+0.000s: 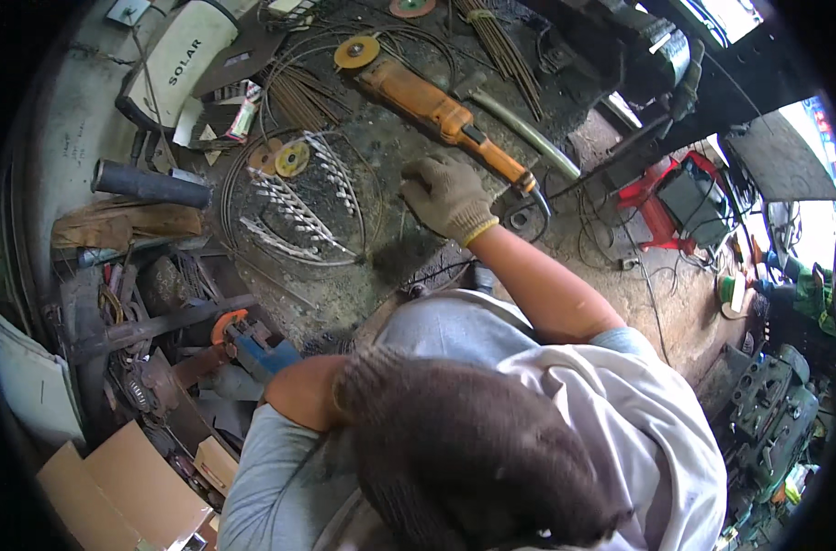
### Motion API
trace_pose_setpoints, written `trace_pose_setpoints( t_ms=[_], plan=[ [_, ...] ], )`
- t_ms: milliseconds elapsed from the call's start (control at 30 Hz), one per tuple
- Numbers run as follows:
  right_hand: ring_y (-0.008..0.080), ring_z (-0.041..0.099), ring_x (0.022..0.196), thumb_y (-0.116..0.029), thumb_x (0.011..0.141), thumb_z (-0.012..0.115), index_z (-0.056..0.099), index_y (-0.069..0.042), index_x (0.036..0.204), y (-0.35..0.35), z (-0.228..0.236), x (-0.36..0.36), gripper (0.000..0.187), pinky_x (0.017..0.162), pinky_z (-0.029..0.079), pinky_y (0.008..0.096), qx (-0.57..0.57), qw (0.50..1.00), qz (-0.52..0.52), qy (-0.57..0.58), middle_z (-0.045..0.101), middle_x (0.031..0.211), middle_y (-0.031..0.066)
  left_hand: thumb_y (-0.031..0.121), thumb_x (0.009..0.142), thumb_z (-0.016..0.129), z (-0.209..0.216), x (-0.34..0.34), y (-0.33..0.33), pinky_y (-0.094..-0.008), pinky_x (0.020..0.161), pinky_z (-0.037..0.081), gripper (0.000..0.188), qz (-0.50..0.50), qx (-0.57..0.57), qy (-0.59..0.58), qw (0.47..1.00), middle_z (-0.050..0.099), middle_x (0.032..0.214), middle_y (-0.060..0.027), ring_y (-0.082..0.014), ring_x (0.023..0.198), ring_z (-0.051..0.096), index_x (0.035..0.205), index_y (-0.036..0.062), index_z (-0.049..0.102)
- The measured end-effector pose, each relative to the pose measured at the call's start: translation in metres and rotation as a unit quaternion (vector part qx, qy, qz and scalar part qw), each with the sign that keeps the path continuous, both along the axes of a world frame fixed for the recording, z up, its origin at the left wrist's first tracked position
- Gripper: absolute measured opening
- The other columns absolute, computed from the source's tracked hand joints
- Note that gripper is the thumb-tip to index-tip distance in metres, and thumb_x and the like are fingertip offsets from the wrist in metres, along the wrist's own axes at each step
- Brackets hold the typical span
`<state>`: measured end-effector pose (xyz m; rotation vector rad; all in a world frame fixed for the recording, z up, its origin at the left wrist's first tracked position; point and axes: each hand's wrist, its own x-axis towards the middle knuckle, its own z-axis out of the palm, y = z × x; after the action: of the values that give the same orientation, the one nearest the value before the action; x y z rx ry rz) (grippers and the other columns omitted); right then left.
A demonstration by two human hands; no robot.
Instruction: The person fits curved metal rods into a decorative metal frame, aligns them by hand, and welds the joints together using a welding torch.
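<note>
The person is leaning over a dark, scorched worktop (392, 158) and reaching out with the right hand (447, 195), which is wearing a tan knitted glove. The hand is lying knuckles up on the worktop with its fingers curled under. Whether it is pinching a thin wire or only pressing down cannot be told from this view.

Just to the far right of the hand, an orange angle grinder (436, 110) is lying on its side, its yellow disc pointing far left and its cable trailing off to the right. To the left of the hand, a wire hoop with silvery leaf-shaped pieces (298, 207) is lying flat, close to the fingertips but apparently not touching them. Two loose grinding discs (285, 158) are sitting at its far edge, and a black pipe (151, 184) is lying further left.

The left hand is not showing. Only the bent left arm (298, 390) is coming into view, tucked near the body.

Judging by the pose, the work in hand is a reach or a steadying press beside the wire hoop, not a firm grasp of the grinder. A pick-up of the grinder would call for shifting the hand to the far right and closing it round the orange body. Work on the hoop would call for moving the hand left onto the wire.
</note>
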<state>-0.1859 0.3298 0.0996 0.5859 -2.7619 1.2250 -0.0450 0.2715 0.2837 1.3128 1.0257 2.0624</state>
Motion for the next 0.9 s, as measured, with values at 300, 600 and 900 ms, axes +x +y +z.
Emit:
trace_pose_setpoints(
  t_ms=[300,600,900],
  plan=[
    [0.0383,0.068,0.100,-0.032,0.086,0.069,0.076,-0.010,0.104,0.002,0.007,0.000,0.030,0.090,0.054,0.0483,-0.017,1.000,0.005,0.011,0.071,0.106,0.0170,0.025,0.089,0.079,0.005,-0.009,-0.013,-0.0406,0.077,0.059,0.036,0.048,-0.052,0.019,0.997,0.071,0.104,-0.0144,-0.0288,0.087,0.072,0.116,0.0037,0.068],
    [0.0372,0.068,0.104,-0.034,0.087,0.069,0.074,-0.013,0.111,0.000,0.001,-0.001,0.032,0.091,0.054,0.0472,-0.015,1.000,0.027,-0.003,0.072,0.111,0.0144,0.027,0.090,0.079,0.018,-0.021,-0.031,-0.0405,0.077,0.059,0.037,0.118,-0.132,0.050,0.983,0.071,0.105,-0.0144,-0.0287,0.087,0.072,0.117,0.0032,0.068],
    [0.0370,0.068,0.106,-0.033,0.086,0.070,0.073,-0.014,0.116,0.002,0.000,-0.002,0.035,0.093,0.054,0.0469,-0.006,0.999,0.030,-0.024,0.071,0.114,0.0141,0.028,0.093,0.075,0.070,-0.077,-0.113,-0.0394,0.077,0.058,0.035,0.300,-0.466,0.266,0.789,0.071,0.104,-0.0119,-0.0268,0.087,0.071,0.117,0.0044,0.068]
  ],
)
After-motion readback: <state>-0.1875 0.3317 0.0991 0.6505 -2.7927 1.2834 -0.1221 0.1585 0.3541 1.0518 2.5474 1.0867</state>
